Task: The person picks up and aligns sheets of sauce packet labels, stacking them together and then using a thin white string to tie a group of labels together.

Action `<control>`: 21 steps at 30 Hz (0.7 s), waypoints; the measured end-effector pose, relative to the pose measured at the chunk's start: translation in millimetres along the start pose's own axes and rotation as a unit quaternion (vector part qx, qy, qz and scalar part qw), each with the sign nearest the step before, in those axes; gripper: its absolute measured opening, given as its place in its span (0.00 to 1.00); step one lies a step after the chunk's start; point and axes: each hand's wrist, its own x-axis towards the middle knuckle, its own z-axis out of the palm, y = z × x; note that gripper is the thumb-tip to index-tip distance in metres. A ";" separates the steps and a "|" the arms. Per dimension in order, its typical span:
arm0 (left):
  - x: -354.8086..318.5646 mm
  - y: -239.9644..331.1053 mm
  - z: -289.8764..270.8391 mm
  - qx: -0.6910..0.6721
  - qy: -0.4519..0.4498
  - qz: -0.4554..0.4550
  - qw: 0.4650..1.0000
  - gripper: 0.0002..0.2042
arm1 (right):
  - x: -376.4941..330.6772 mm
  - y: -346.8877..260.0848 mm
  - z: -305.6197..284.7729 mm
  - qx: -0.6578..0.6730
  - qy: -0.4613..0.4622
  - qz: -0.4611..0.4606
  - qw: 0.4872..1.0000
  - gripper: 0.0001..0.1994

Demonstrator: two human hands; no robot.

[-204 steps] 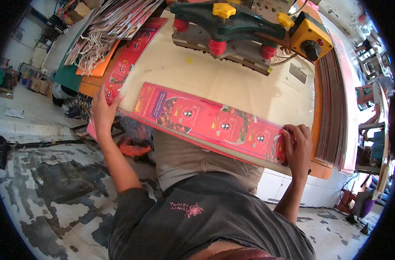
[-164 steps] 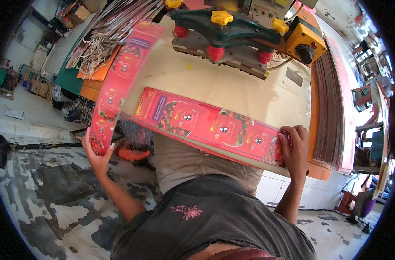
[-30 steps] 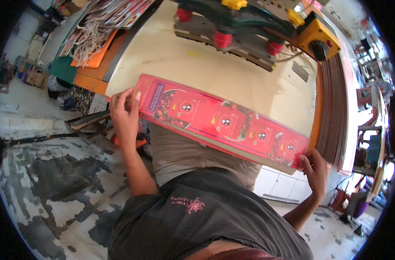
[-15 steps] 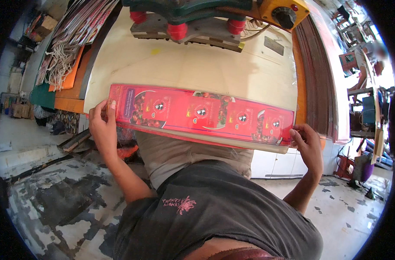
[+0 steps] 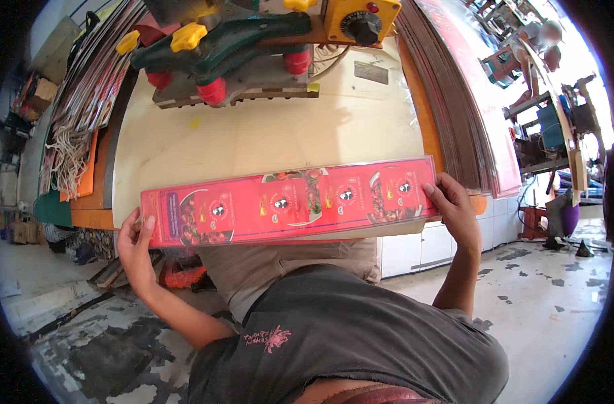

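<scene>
"Since you have the better angle, what are those two hands doing?"

"Pinching, both of them. The left hand (image 5: pixel 137 246) has its thumb over the near corner of a long red printed strip (image 5: pixel 290 204), fingers curled at the left end. The right hand (image 5: pixel 455 207) grips the other end, thumb on top."

"Are they closed tight?"

"Thumb and fingers are closed about the ends, but how hard they press I can't tell. The fingertips underneath are hidden."

"And where does the strip lie?"

"Across the front edge of the cream work surface (image 5: pixel 253 141), right in front of the person's lap, its right end a bit farther from the body than its left. It has a shiny clear cover. Whether it rests on the surface or is lifted slightly, I can't say."

"What's beyond it?"

"A dark green clamp frame (image 5: pixel 253 39) with yellow star knobs (image 5: pixel 188 37) and red cylinders (image 5: pixel 211 92), well apart from the strip. Beside that, a yellow control box (image 5: pixel 340 21) with a black dial."

"And at the sides?"

"On the left, a pile of printed sheets (image 5: pixel 95 94), white cords (image 5: pixel 68 158) hanging at its near end. On the right, a tall stack of sheets (image 5: pixel 448 101)."
</scene>
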 end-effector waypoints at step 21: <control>65.6 -51.1 -28.8 -0.216 -0.002 0.231 0.949 0.16 | 61.2 -11.6 37.3 0.105 0.030 -0.205 0.973 0.13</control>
